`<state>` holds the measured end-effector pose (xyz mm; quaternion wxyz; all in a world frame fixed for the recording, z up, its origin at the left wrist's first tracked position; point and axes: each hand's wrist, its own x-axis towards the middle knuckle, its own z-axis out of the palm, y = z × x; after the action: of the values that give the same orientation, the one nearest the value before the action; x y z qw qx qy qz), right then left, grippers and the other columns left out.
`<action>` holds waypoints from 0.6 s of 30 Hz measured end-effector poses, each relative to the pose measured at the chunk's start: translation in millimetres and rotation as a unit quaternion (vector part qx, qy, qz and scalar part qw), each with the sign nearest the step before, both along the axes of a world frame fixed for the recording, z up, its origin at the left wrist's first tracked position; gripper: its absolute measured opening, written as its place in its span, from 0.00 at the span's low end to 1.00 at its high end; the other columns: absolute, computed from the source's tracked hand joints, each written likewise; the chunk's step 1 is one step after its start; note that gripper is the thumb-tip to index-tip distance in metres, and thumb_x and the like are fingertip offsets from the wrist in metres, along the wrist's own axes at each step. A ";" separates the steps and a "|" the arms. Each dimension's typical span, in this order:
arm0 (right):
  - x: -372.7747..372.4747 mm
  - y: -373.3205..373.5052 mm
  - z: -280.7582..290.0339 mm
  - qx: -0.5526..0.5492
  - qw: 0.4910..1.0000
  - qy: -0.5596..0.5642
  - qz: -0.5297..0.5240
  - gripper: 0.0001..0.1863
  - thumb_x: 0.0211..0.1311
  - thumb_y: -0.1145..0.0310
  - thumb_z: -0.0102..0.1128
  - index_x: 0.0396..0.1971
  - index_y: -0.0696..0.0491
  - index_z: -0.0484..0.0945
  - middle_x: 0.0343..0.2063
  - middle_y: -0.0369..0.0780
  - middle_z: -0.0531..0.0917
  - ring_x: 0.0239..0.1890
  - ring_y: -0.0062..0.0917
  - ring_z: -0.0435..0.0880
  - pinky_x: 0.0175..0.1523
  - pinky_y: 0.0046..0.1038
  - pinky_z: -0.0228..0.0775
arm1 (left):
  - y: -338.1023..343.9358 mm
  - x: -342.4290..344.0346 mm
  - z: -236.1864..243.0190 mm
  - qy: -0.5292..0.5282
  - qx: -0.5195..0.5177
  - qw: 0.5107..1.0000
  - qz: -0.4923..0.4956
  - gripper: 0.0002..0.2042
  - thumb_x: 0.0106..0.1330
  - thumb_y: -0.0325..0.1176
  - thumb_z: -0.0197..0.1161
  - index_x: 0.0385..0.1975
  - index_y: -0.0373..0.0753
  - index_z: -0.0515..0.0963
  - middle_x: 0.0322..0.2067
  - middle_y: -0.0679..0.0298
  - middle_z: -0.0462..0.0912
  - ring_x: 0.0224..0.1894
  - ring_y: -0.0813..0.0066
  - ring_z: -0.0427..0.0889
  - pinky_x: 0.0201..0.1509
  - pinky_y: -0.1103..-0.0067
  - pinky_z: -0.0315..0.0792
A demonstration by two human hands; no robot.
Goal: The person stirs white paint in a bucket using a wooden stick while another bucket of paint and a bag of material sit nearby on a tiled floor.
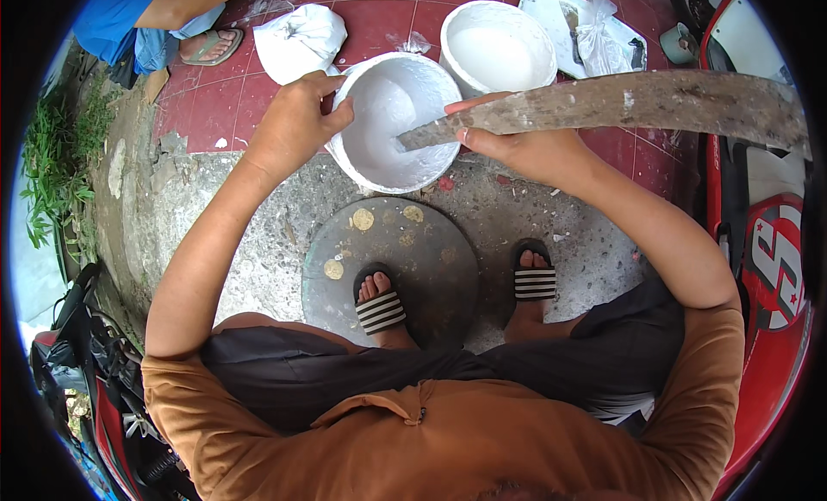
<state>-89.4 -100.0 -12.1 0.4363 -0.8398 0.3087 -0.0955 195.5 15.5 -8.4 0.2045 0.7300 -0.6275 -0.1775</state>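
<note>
My left hand grips the left rim of a white bucket coated inside with pale paste or liquid. My right hand is closed on a long, worn wooden plank, which slants down to the left with its narrow end in the bucket, in the white mixture. A second white bucket stands just behind to the right, with white material inside.
A white sack and a tray with plastic bags lie on red tiles. Another person is at upper left. Red vehicles flank me. A round dark disc lies under my left foot.
</note>
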 end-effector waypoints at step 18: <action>-2.4 -11.3 11.7 -0.023 1.000 0.001 -0.002 0.18 0.68 0.58 0.65 0.55 0.46 0.85 0.40 0.39 0.89 0.43 0.23 0.86 0.52 0.29 0.76 | -0.8 -5.9 3.5 0.007 -0.003 1.000 0.001 0.17 0.66 0.34 0.67 0.50 0.30 0.83 0.32 0.50 0.82 0.29 0.62 0.80 0.41 0.69 0.76</action>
<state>-91.8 -111.3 -0.4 0.4161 -0.8490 0.3087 -0.1033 189.6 14.6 -4.8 0.2111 0.7290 -0.6255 -0.1810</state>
